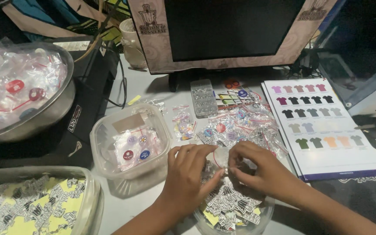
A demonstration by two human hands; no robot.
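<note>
Pinching small clear bag point(223, 157) between left hand point(187, 174) and right hand point(257, 167)

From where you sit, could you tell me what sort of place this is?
Probably a small merchandise packing desk: a printed shirt-colour chart, a steel bowl of bagged round badges, and a clear tub of black-and-white stickers.

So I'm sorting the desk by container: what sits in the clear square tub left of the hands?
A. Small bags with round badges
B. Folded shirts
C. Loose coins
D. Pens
A: the tub holds small clear bags with round badges in red, blue and pale colours.
</note>
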